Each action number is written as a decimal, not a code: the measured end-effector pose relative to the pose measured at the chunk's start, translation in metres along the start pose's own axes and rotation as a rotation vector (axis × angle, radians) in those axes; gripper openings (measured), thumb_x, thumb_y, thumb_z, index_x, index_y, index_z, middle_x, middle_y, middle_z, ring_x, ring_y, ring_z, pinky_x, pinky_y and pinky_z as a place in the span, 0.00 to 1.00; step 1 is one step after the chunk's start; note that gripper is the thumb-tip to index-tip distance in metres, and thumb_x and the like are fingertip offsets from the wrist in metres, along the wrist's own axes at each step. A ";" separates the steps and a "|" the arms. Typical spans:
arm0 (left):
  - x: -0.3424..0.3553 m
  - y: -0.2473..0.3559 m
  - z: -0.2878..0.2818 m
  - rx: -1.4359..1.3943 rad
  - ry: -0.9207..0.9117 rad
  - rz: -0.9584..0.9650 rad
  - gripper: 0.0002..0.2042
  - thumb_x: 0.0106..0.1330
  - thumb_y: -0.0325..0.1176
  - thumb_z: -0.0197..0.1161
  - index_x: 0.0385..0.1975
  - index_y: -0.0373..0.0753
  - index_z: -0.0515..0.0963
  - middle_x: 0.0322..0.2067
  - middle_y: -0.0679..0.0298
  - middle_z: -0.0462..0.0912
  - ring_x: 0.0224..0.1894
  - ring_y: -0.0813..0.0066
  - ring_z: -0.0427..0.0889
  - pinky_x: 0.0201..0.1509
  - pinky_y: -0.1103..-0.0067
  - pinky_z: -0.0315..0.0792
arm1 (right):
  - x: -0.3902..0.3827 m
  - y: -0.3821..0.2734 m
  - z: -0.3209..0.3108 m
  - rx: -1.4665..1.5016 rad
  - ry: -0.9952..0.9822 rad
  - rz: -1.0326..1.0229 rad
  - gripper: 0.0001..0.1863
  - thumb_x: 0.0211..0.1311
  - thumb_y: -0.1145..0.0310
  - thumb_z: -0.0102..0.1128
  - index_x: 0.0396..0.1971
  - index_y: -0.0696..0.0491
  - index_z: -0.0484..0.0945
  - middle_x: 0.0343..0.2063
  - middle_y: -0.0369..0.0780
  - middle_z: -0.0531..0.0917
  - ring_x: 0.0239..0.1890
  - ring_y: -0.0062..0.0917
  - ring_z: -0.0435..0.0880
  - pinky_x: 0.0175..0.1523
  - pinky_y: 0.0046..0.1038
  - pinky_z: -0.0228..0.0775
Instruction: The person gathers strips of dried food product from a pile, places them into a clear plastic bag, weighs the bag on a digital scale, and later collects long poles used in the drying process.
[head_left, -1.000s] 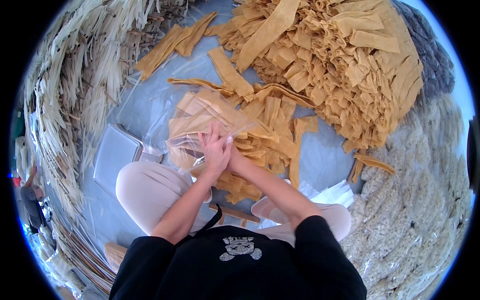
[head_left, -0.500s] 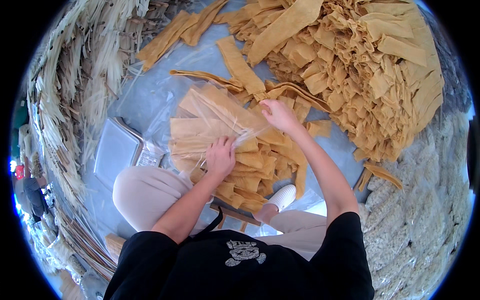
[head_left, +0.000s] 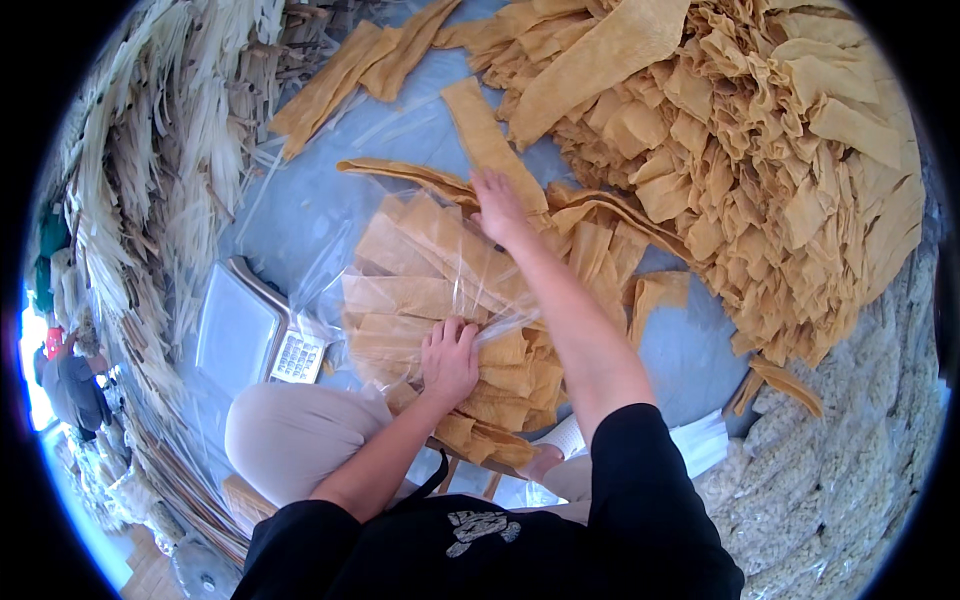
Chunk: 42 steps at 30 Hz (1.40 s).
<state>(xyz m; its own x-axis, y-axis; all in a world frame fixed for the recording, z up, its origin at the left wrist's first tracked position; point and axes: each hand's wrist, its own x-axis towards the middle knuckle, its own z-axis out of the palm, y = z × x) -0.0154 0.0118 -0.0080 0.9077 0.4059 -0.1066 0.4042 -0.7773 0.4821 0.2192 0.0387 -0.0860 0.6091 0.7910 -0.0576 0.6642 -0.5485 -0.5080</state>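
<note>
My left hand [head_left: 450,355] rests on the lower part of a clear plastic bag [head_left: 385,280], fingers slightly bent and lying over it. The bag holds flat tan dried strips [head_left: 395,300] laid in overlapping layers. My right hand [head_left: 498,210] is higher up at the bag's upper edge, its fingers curled onto the thin plastic, beside a long loose strip [head_left: 475,120]. More loose tan strips lie under and right of the bag.
A large heap of tan strips [head_left: 730,170] fills the upper right. A grey electronic scale [head_left: 240,320] sits left of the bag. Pale stringy bundles [head_left: 150,150] line the left, fluffy pale packs [head_left: 810,480] the lower right. Another person [head_left: 75,385] is at the far left.
My hands, together on the bag a second ago, are now apart. My right hand moved up and right, then leftward along the bag's upper edge; my left hand stayed low on it.
</note>
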 end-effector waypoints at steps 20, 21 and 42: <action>0.026 -0.026 0.022 -1.380 0.128 -0.707 0.10 0.60 0.31 0.51 0.30 0.29 0.76 0.24 0.59 0.79 0.26 0.69 0.78 0.33 0.79 0.71 | -0.175 0.079 -0.208 0.875 -0.780 0.481 0.24 0.45 0.70 0.65 0.44 0.59 0.71 0.28 0.35 0.79 0.28 0.16 0.76 0.31 0.20 0.70; 0.030 -0.019 0.010 -1.435 0.151 -0.783 0.11 0.60 0.31 0.51 0.30 0.27 0.76 0.27 0.59 0.79 0.28 0.72 0.78 0.34 0.81 0.71 | -0.194 0.088 -0.221 0.876 -0.868 0.548 0.23 0.44 0.69 0.66 0.43 0.59 0.72 0.27 0.35 0.79 0.27 0.16 0.76 0.30 0.20 0.70; 0.016 0.040 -0.014 -0.435 0.102 0.056 0.23 0.57 0.21 0.44 0.56 0.34 0.59 0.56 0.54 0.62 0.63 0.57 0.52 0.64 0.60 0.37 | -0.167 -0.016 -0.156 0.275 -0.545 0.077 0.18 0.55 0.59 0.53 0.40 0.56 0.72 0.19 0.49 0.76 0.25 0.39 0.77 0.31 0.35 0.68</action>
<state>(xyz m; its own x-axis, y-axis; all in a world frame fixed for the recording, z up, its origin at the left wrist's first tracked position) 0.0141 -0.0064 0.0217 0.9022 0.4312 0.0054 0.2502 -0.5337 0.8078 0.1744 -0.1273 0.0659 0.2933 0.8164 -0.4975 0.4470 -0.5771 -0.6835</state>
